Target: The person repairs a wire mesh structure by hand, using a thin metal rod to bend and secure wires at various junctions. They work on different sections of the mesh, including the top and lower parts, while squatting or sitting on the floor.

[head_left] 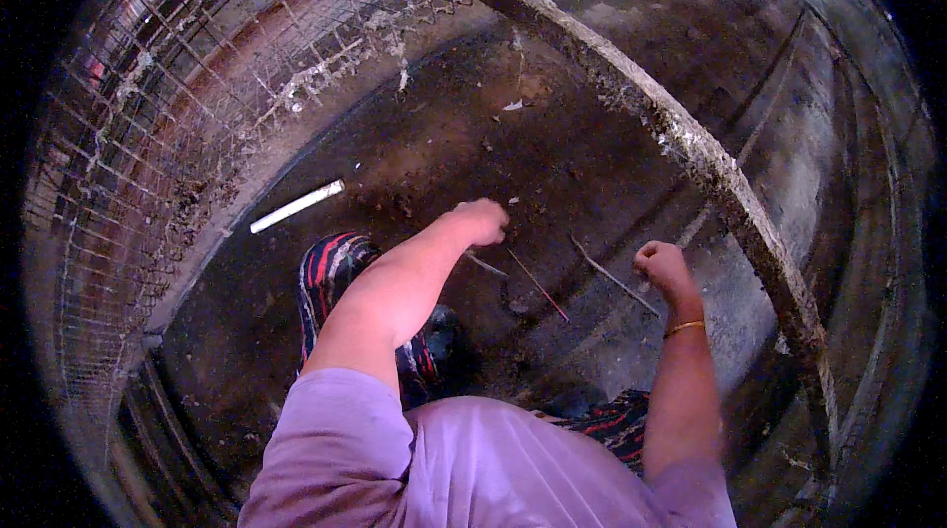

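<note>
My left hand [481, 223] reaches low over the dark, dirty floor with its fingers curled closed. Just below it lie a short pale stick [487, 264] and a thin reddish stick [539, 285], whose upper end comes close to the fingers. Whether the hand grips either one is hidden. My right hand [667, 269], a yellow bangle [685, 329] on its wrist, is curled into a fist. Anything inside that fist is out of sight. A thin greyish stick [614, 276] slants across the floor left of the fist, apart from it.
A white bar [297, 206] lies on the floor at left. Rusty wire mesh [197, 84], hung with pale debris, curves along the left and far side. A crusted beam [681, 128] arches from the far middle down the right. My knee in patterned cloth [330, 266] rises beside the left arm.
</note>
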Tool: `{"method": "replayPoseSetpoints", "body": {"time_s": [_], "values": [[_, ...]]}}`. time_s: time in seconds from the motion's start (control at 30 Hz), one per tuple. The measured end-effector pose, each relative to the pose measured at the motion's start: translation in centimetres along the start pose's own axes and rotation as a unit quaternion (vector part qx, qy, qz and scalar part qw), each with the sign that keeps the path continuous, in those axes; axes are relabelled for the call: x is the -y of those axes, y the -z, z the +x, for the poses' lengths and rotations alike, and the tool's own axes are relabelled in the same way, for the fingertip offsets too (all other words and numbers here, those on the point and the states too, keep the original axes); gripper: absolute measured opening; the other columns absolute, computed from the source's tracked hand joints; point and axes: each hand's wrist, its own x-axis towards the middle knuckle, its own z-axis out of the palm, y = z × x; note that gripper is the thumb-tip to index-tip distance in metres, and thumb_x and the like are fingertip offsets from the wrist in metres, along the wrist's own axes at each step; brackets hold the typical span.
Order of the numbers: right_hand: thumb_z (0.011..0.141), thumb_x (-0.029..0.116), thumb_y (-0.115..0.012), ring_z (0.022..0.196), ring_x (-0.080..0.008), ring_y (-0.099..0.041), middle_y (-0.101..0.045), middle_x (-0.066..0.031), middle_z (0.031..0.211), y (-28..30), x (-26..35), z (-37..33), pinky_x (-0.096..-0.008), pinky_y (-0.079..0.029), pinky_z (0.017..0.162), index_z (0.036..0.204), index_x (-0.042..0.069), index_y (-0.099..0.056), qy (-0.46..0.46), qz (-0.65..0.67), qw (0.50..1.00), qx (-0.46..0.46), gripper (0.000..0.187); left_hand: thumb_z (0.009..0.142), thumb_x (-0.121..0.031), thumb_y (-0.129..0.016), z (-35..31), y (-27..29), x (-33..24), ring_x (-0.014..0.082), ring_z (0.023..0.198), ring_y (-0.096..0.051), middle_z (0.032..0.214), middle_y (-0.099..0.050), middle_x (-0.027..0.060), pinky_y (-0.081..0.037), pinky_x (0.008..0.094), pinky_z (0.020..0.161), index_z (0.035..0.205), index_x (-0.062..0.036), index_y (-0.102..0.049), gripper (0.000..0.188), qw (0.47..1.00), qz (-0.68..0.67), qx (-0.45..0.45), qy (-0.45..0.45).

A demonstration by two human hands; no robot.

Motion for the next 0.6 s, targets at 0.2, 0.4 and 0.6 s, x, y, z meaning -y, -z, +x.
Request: {"method": "replayPoseSetpoints", "body": {"time_s": [0.2, 0.4, 0.6], "values": [[0.079, 0.012, -0.061, 0.055, -0.0102, -0.052, -0.058, -0.0021, 0.062, 0.6, 8.0, -4.0, -0.0270, -0.043, 0.051, 0.073, 0.002, -0.061, 0.077, 0.087, 0.989, 0.092, 0.012, 0.094, -0.038, -0.041, 1.3, 4.7, -2.1, 0.0342, 0.094, -0.060, 0.122, -0.049, 0.0207, -0.054, 0.0440, 0.069, 0.118, 0.0018, -0.039, 0.046, 0.680, -0.671, -0.237, 0.176], [0.079, 0.012, -0.061, 0.058, -0.0095, -0.052, -0.058, -0.0019, 0.063, -0.6, 8.4, -3.9, -0.0269, -0.043, 0.054, 0.074, 0.000, -0.060, 0.144, 0.089, 0.978, 0.122, 0.013, 0.098, -0.025, -0.035, 1.5, 6.8, 0.9, 0.0358, 0.092, -0.062, 0.108, -0.057, 0.0230, -0.055, 0.0480, 0.071, 0.110, -0.0015, -0.042, 0.027, 0.489, -0.834, -0.247, 0.065], [0.080, 0.012, -0.061, 0.056, -0.0088, -0.050, -0.057, -0.0014, 0.064, 0.1, 10.6, -5.0, -0.0260, -0.042, 0.053, 0.075, 0.001, -0.060, 0.135, 0.107, 0.979, 0.106, 0.012, 0.096, -0.018, -0.029, 0.7, 7.2, -0.2, 0.0394, 0.098, -0.060, 0.101, -0.061, 0.0235, -0.051, 0.0528, 0.083, 0.099, -0.0037, -0.050, 0.026, 0.458, -0.865, -0.202, 0.024]]}}
